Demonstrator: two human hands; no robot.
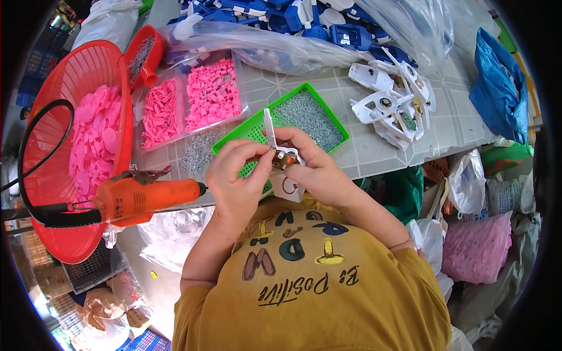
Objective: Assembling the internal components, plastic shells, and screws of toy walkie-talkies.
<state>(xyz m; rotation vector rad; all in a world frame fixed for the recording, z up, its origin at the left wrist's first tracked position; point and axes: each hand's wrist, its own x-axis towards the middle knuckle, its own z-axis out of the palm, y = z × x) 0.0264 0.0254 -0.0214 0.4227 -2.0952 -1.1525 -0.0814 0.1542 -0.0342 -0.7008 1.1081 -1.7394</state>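
While both grip it, the white plastic part [285, 167] sits between left hand [237, 175] and right hand [316, 169].

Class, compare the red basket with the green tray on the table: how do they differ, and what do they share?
The red basket is round and deep; the green tray is rectangular and shallow. The red basket holds pink plastic discs; the green tray holds small grey metal screws. The basket overhangs the table edge; the tray lies flat. Both are perforated plastic.
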